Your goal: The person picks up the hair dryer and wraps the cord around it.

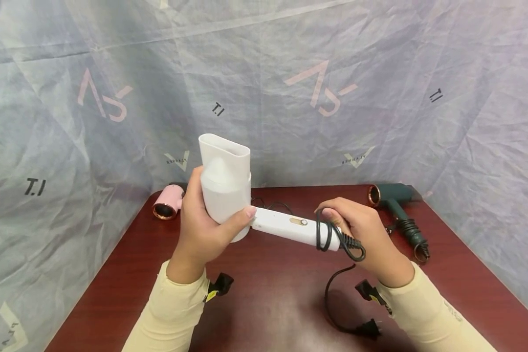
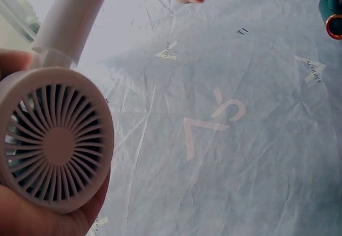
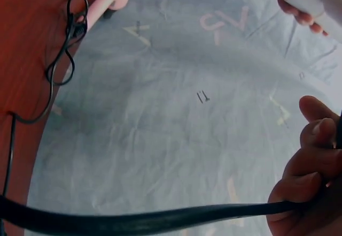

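Observation:
My left hand (image 1: 198,239) grips the barrel of a white hair dryer (image 1: 226,195) above the table, thumb across the front by the handle joint. Its flat nozzle (image 1: 224,145) points upward, and the handle stretches right. The round slotted grille (image 2: 59,139) at its back shows in the left wrist view. Black cord (image 1: 327,293) loops loosely around the handle's end and hangs down to a plug (image 1: 368,328) above the tabletop. At that end, my right hand (image 1: 369,234) holds the cord; its curled fingers (image 3: 302,172) show around it in the right wrist view.
A pink hair dryer (image 1: 169,201) lies at the back left of the dark red table (image 1: 264,293), its black cord (image 3: 69,38) trailing. On the back right lies a dark green hair dryer (image 1: 398,193), cord wound round its handle. Grey printed cloth (image 1: 264,98) walls the table in.

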Tool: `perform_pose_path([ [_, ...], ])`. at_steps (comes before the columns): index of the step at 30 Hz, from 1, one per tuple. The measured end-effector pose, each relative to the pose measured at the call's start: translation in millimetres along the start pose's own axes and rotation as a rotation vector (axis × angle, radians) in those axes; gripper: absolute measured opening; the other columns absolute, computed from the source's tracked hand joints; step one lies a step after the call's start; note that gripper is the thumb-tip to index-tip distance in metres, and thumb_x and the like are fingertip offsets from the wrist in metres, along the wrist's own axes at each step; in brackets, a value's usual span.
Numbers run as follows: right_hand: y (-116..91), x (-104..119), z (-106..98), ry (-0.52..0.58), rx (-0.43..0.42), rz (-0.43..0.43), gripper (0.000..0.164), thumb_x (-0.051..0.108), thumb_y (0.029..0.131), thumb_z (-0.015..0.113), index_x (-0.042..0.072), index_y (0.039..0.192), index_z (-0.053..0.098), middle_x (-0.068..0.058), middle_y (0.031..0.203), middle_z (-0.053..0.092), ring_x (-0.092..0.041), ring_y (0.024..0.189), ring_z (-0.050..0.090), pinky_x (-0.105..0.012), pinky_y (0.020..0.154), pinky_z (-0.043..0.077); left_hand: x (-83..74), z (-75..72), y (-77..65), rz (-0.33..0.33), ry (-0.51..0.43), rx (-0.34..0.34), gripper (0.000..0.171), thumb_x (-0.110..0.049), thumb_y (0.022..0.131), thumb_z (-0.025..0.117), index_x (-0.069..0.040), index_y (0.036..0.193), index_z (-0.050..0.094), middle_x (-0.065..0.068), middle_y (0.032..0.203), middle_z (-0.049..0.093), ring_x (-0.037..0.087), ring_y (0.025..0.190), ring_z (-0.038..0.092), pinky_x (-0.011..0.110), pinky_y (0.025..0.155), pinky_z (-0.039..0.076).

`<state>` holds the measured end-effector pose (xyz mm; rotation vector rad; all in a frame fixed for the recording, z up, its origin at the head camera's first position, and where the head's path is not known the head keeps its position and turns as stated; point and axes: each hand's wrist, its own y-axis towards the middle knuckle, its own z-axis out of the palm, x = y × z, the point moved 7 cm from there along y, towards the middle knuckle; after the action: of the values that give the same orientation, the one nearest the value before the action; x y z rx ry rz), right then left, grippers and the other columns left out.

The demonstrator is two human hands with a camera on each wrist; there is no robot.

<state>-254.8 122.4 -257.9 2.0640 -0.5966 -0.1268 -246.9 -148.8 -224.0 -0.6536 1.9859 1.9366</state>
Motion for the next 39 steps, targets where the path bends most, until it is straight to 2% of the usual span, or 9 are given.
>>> perform_pose_path([
  [4,-4.7,-1.2,11.2,0.068,0.071,0.088,0.017,0.005,0.101,0.062,0.020,0.105,0.069,0.011,0.087,0.063,-0.002,0.074,0.054,-0.020,0.069,0.047,0.0,-3.3,1.3,0.011,-0.046,-0.037,0.068,-0.006,0.070,0.083,0.005,0.129,0.051,0.013,0.113,0.065,0.029,0.094,0.065,0.035,0.079,0.057],
  [7,-10.1,-4.9,20.0,0.127,0.132,0.205,0.021,0.005,0.102,0.059,0.024,0.097,0.066,0.011,0.075,0.051,-0.002,0.065,0.044,-0.021,0.061,0.043,1.4,-5.4,1.5,-0.001,-0.052,-0.061,0.069,-0.006,0.071,0.083,0.004,0.131,0.051,0.013,0.114,0.064,0.030,0.094,0.064,0.035,0.080,0.056],
  [10,-15.1,-3.9,26.7,0.063,0.186,0.249,0.022,0.009,0.105,0.058,0.024,0.092,0.067,0.012,0.071,0.047,0.000,0.065,0.042,-0.022,0.061,0.042,2.9,-7.2,1.4,-0.020,-0.049,-0.085,0.069,-0.004,0.072,0.083,0.001,0.133,0.051,0.012,0.116,0.063,0.031,0.096,0.064,0.036,0.081,0.056],
  [13,-16.7,0.1,32.3,-0.010,0.225,0.244,0.016,0.015,0.106,0.059,0.024,0.099,0.071,0.013,0.083,0.058,0.000,0.077,0.051,-0.024,0.068,0.047,3.5,-8.9,1.4,-0.034,-0.043,-0.114,0.070,-0.003,0.073,0.083,-0.002,0.135,0.051,0.012,0.118,0.063,0.031,0.095,0.064,0.036,0.081,0.056],
  [15,-17.9,1.7,35.8,0.007,0.241,0.264,0.016,0.020,0.107,0.057,0.026,0.112,0.072,0.014,0.093,0.063,0.000,0.085,0.056,-0.025,0.074,0.049,4.0,-10.3,1.3,-0.041,-0.041,-0.133,0.070,-0.003,0.073,0.083,-0.003,0.135,0.052,0.012,0.117,0.064,0.031,0.094,0.064,0.035,0.080,0.056],
  [19,-17.9,4.9,40.2,0.055,0.255,0.293,0.018,0.025,0.109,0.052,0.023,0.113,0.070,0.016,0.098,0.066,0.000,0.086,0.059,-0.025,0.077,0.052,5.3,-12.1,1.4,-0.047,-0.044,-0.160,0.068,-0.002,0.074,0.083,-0.003,0.134,0.052,0.013,0.114,0.065,0.030,0.092,0.065,0.035,0.079,0.056],
  [25,-15.5,11.5,42.1,0.066,0.278,0.263,0.019,0.023,0.110,0.049,0.023,0.118,0.067,0.018,0.115,0.069,0.000,0.094,0.064,-0.026,0.082,0.055,6.9,-13.3,2.4,-0.051,-0.045,-0.191,0.065,-0.002,0.074,0.083,-0.003,0.131,0.053,0.012,0.111,0.066,0.029,0.090,0.065,0.035,0.078,0.056],
  [37,-18.0,16.1,47.0,0.052,0.318,0.269,0.018,0.026,0.111,0.049,0.022,0.119,0.065,0.016,0.108,0.070,0.002,0.088,0.063,-0.025,0.077,0.056,9.6,-18.3,2.8,-0.057,-0.052,-0.235,0.066,0.000,0.074,0.084,-0.007,0.132,0.053,0.012,0.114,0.064,0.030,0.094,0.063,0.036,0.080,0.053],
  [39,-18.9,17.3,47.0,0.050,0.327,0.266,0.018,0.026,0.111,0.049,0.023,0.118,0.065,0.016,0.100,0.069,0.002,0.082,0.061,-0.024,0.074,0.054,10.6,-19.8,2.8,-0.056,-0.037,-0.249,0.066,-0.002,0.074,0.084,-0.007,0.132,0.053,0.011,0.116,0.063,0.030,0.096,0.062,0.036,0.082,0.053],
])
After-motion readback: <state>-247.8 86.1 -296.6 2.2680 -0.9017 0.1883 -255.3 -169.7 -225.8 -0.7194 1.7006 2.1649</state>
